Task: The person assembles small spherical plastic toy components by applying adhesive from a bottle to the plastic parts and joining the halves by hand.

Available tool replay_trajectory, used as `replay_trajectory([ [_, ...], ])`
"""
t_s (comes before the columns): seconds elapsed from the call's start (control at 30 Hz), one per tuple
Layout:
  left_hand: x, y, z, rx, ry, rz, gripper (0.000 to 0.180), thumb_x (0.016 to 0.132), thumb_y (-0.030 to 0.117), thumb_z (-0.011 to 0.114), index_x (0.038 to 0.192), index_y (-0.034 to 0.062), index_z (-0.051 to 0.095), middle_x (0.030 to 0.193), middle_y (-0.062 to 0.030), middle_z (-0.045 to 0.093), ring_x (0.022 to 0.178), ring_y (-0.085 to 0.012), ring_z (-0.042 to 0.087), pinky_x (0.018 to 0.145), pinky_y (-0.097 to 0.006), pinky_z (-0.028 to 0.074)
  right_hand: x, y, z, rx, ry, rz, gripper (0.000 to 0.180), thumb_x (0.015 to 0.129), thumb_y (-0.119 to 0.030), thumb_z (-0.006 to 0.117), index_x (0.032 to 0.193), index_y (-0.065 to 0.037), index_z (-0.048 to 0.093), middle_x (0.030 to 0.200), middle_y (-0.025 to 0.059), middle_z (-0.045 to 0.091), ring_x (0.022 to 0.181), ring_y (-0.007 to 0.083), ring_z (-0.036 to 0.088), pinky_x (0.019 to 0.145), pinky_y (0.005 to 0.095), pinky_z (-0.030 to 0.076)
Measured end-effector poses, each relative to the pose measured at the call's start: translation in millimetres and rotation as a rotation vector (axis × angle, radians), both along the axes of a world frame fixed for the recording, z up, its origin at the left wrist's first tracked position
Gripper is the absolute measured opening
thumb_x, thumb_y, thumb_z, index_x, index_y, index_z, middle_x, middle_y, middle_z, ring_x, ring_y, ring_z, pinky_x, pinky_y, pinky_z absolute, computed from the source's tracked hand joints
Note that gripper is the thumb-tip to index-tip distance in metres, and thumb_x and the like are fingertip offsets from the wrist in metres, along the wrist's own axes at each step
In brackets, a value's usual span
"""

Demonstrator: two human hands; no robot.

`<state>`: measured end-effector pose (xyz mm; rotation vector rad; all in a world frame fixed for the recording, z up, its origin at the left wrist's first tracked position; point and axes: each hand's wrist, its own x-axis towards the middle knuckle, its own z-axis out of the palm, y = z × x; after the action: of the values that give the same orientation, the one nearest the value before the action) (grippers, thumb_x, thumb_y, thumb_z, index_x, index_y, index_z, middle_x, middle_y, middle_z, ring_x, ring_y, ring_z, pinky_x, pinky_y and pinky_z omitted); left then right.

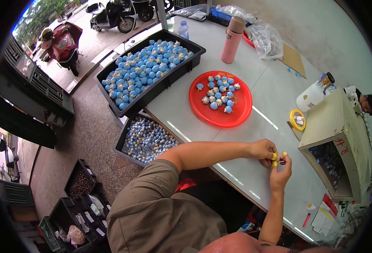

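My left hand (262,152) and my right hand (281,172) meet over the grey-white table (236,147), right of the red plate. Yellow wraps cover some fingertips. Both hands are closed in a pinch around something very small that the fingers mostly hide; its kind does not show. Beyond my left forearm lies the round red plate (213,119), with several small blue balls (213,106) bearing pale, uneven tops in its middle. A deep black tray (152,95) at the table's left edge is heaped with similar blue balls (148,69).
Below the black tray stands a bin of small blue-and-white pieces (146,139). A pink flask (232,40) rises behind the plate. On the right are a yellow tape roll (297,119), a white jug (310,97) and an open-fronted box (333,139). Black crates (66,211) sit at lower left.
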<state>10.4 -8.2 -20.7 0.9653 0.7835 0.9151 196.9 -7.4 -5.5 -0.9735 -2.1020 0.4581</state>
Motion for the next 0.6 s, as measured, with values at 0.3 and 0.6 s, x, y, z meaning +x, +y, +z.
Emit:
replay_trajectory([
  [0.3,15.3,11.3,13.7,0.006,-0.027,-0.034,0.031,0.087,0.008,0.063,0.111,-0.0084,0.053,0.094,-0.0151,0.065,0.079,-0.0191,0.068,0.07,-0.028,0.057,32.9,-16.9,23.6,0.134,-0.11,-0.16,0.049,0.076,0.006,0.067,0.123,0.002,0.051,0.119,0.018,0.056,0.112,0.0344,0.055,0.096,0.0413,0.043],
  [0.6,-16.9,2.8,17.6,-0.114,0.052,0.093,0.034,0.09,0.006,0.062,0.119,-0.0066,0.052,0.105,-0.0123,0.064,0.094,-0.0198,0.067,0.082,-0.027,0.055,181.4,-32.1,-14.2,0.261,0.196,-1.13,0.052,0.082,-0.011,0.069,0.126,0.001,0.043,0.127,0.0187,0.046,0.121,0.0347,0.043,0.102,0.0454,0.034],
])
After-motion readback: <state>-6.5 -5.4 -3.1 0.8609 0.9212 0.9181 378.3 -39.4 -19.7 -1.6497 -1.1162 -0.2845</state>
